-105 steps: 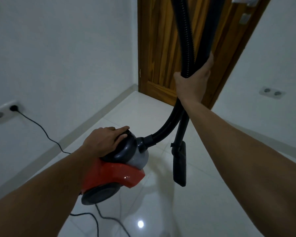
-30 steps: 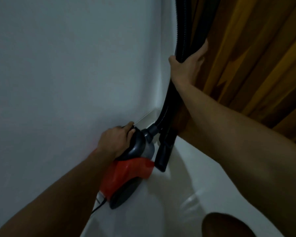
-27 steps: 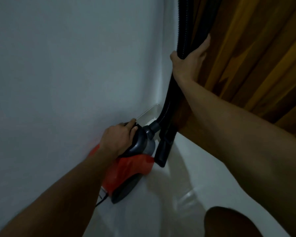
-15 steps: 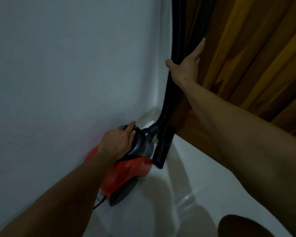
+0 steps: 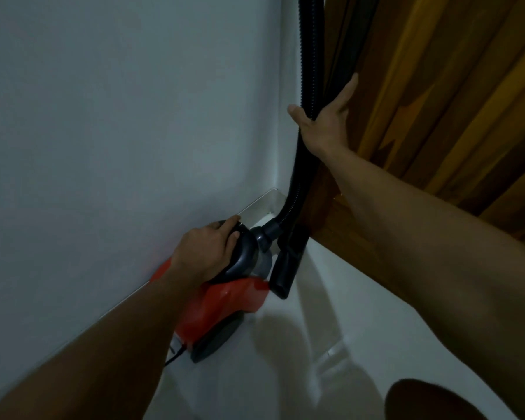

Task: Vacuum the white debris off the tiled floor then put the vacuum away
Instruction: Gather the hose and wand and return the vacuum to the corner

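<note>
Corner by the door (image 5: 437, 101): my left hand (image 5: 206, 256) curls over the vacuum (image 5: 225, 301), probably heavy, best taken by its rigid top; my right hand (image 5: 325, 125) wraps the floppy hose (image 5: 311, 56) and the stiff wand (image 5: 343, 40).

It was a room in a home: a plain white wall (image 5: 103, 116) met a glossy tiled floor (image 5: 361, 298) at a pale skirting (image 5: 258, 204), beside a varnished wooden door (image 5: 437, 86), with a small canister vacuum (image 5: 225, 304) in the corner.
</note>
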Demonstrator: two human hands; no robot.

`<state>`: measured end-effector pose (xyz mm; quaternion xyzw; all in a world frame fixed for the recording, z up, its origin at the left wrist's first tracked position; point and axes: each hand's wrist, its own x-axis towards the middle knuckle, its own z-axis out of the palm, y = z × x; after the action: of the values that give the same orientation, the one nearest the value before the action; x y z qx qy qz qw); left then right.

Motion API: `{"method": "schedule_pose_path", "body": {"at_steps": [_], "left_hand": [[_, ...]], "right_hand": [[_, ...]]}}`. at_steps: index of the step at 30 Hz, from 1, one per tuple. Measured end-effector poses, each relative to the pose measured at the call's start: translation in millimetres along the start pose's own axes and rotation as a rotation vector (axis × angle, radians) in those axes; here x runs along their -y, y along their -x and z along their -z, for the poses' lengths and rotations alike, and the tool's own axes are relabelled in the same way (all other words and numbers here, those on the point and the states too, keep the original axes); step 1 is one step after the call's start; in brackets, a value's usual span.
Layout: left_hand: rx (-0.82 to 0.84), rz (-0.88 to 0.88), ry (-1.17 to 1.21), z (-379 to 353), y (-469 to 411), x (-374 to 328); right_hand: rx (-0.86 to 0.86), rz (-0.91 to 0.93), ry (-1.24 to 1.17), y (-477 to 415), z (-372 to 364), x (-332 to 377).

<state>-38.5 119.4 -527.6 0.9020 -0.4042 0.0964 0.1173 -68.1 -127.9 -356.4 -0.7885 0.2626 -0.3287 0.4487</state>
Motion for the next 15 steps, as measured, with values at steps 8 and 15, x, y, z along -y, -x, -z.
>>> {"method": "schedule_pose_path", "body": {"at_steps": [8,15], "left_hand": [[0.027,-0.05,-0.112,1.2,6.5,-2.1],[0.053,0.026,-0.114,8.5,8.9,-4.5]], "right_hand": [[0.008,-0.013,0.029,4.6,7.3,-3.3],[0.005,0.01,0.116,7.2,15.1,-5.2]]}}
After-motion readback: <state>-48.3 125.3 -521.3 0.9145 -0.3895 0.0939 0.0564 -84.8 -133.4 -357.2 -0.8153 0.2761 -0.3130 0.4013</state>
